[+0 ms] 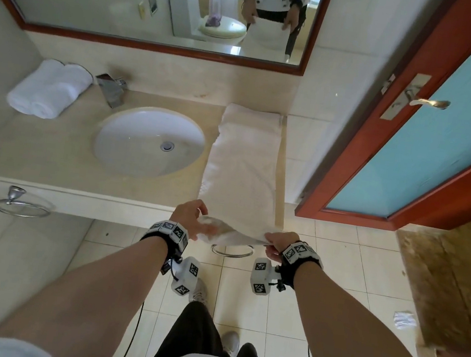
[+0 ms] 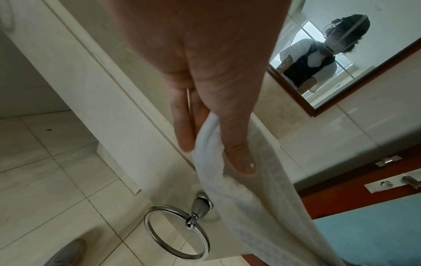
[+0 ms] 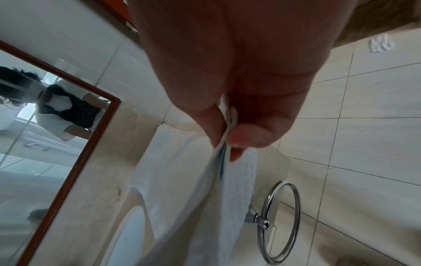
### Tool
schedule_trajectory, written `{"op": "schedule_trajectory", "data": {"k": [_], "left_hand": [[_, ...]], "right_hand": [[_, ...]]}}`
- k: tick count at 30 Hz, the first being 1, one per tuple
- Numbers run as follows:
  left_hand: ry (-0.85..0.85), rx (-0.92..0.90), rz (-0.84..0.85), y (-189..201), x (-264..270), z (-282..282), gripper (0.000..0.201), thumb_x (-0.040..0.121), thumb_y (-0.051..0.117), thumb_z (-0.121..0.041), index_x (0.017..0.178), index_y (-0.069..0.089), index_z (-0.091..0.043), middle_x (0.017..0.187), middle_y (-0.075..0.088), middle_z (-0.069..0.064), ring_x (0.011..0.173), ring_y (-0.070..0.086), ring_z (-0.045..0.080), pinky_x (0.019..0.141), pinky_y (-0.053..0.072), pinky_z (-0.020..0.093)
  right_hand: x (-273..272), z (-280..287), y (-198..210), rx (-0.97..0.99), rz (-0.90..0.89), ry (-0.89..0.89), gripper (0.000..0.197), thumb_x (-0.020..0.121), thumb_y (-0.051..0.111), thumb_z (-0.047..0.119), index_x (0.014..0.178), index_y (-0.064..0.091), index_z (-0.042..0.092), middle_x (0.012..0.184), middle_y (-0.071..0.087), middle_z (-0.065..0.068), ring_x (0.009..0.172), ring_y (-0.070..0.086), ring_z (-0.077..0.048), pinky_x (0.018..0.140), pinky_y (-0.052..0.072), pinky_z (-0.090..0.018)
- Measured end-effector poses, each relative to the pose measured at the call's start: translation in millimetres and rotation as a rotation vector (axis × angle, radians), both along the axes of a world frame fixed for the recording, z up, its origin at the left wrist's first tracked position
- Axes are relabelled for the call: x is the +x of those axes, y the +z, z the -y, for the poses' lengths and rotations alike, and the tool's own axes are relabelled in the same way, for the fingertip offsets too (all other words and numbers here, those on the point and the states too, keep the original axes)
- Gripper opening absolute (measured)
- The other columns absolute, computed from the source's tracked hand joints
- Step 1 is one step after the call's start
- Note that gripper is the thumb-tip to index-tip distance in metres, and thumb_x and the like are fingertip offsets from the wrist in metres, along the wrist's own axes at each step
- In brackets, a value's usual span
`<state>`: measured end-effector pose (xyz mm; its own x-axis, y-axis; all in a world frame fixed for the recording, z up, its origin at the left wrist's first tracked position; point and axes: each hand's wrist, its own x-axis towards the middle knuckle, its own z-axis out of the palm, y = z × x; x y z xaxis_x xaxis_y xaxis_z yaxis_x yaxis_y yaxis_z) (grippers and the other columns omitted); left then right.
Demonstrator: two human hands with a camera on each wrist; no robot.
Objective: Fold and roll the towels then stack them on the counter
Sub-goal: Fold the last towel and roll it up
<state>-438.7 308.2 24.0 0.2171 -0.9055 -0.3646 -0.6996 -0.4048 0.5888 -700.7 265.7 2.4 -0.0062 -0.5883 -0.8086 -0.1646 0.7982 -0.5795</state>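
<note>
White waffle-textured towel, beige counter, 2 white rolls (door panel blue, red-brown frame).

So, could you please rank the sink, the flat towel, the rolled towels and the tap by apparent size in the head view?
1-2. flat towel and sink: too alike to rank
3. rolled towels
4. tap

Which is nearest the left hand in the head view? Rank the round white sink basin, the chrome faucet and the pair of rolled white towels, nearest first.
From the left hand, which grips the near end of the flat white towel:
1. Round white sink basin, in the counter just beyond the hand.
2. Chrome faucet, behind the basin at the wall.
3. Pair of rolled white towels, in the counter's far left corner.
</note>
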Motion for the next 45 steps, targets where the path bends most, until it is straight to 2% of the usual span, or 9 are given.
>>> {"op": "schedule_trajectory", "data": {"k": [6,13,16,20,22,28,37,42,45], "left_hand": [[0.067,-0.055,0.301,4.3,3.5,2.9,0.025,0.077,0.065,0.0,0.08,0.053,-0.022,0.076,0.062,-0.001,0.068,0.063,0.022,0.056,0.052,0.028],[-0.138,0.021,0.036,1.5,10.1,-3.8,0.04,0.077,0.069,0.008,0.084,0.074,-0.031,0.102,0.058,-0.011,0.069,0.07,0.02,0.055,0.059,0.028],[-0.179,0.057,-0.046,4.0,13.3,-4.0,0.033,0.083,0.065,-0.004,0.077,0.077,-0.034,0.096,0.066,-0.012,0.09,0.068,0.017,0.068,0.054,0.022],[-0.339,0.198,0.092,0.8,14.1,-2.3,0.043,0.069,0.082,-0.039,0.107,0.063,-0.037,0.117,0.054,-0.005,0.105,0.055,0.018,0.085,0.048,0.031],[-0.375,0.244,0.159,-7.7,12.1,0.9,0.068,0.06,0.089,-0.045,0.118,0.055,-0.035,0.116,0.041,-0.001,0.103,0.05,0.021,0.086,0.048,0.035],[-0.497,0.054,0.505,-20.8,4.7,11.7,0.028,0.089,0.058,-0.053,0.102,0.065,-0.03,0.112,0.048,0.001,0.106,0.048,0.024,0.094,0.043,0.036],[-0.528,-0.133,0.462,-27.3,-5.8,16.1,0.061,0.078,0.052,0.009,0.127,0.042,-0.026,0.102,0.059,0.004,0.087,0.058,0.027,0.086,0.046,0.036],[-0.526,-0.128,0.611,-36.1,-11.0,15.3,0.042,0.09,0.044,-0.04,0.126,0.032,-0.023,0.098,0.058,0.001,0.085,0.06,0.025,0.087,0.041,0.04],[-0.573,-0.019,0.633,-38.4,-9.1,21.6,0.078,0.073,0.052,-0.074,0.13,0.027,-0.027,0.099,0.058,0.001,0.086,0.062,0.027,0.091,0.038,0.042]], "right_hand": [[5.3,3.9,13.7,-0.09,-0.153,0.094,0.013,0.091,0.062,0.009,0.096,0.05,0.012,0.102,0.063,-0.014,0.081,0.067,-0.026,0.065,0.057,-0.027],[9.1,6.8,22.5,-0.317,-0.283,0.209,0.03,0.09,0.045,-0.005,0.101,0.065,0.014,0.086,0.066,-0.016,0.056,0.061,-0.021,0.047,0.052,-0.024],[5.0,5.8,22.9,-0.293,-0.241,0.394,0.015,0.088,0.069,0.015,0.102,0.07,0.009,0.087,0.071,-0.009,0.066,0.065,-0.017,0.068,0.059,-0.028],[4.3,1.4,17.7,-0.32,-0.366,0.68,0.071,0.057,0.095,0.035,0.118,0.063,0.018,0.11,0.063,0.005,0.103,0.062,-0.016,0.096,0.05,-0.033],[7.3,-0.8,14.5,-0.391,-0.459,0.796,0.061,0.062,0.093,0.026,0.116,0.065,0.017,0.109,0.059,0.002,0.101,0.062,-0.017,0.09,0.052,-0.029],[17.0,-1.8,10.4,-0.686,-0.861,1.022,0.032,0.093,0.055,0.042,0.112,0.067,0.019,0.118,0.042,-0.007,0.11,0.045,-0.026,0.096,0.043,-0.038],[32.8,-3.2,2.4,-0.852,-0.93,1.133,0.047,0.078,0.053,-0.001,0.123,0.045,0.011,0.115,0.056,-0.006,0.106,0.052,-0.027,0.099,0.038,-0.036],[39.2,-4.7,-8.0,-0.851,-0.902,1.018,0.037,0.091,0.042,0.023,0.127,0.039,0.014,0.105,0.056,-0.007,0.095,0.054,-0.029,0.089,0.041,-0.042],[40.1,-1.3,-9.4,-0.77,-0.925,1.118,0.057,0.085,0.049,0.057,0.13,0.034,0.026,0.104,0.053,-0.005,0.094,0.056,-0.03,0.091,0.041,-0.044]]}}
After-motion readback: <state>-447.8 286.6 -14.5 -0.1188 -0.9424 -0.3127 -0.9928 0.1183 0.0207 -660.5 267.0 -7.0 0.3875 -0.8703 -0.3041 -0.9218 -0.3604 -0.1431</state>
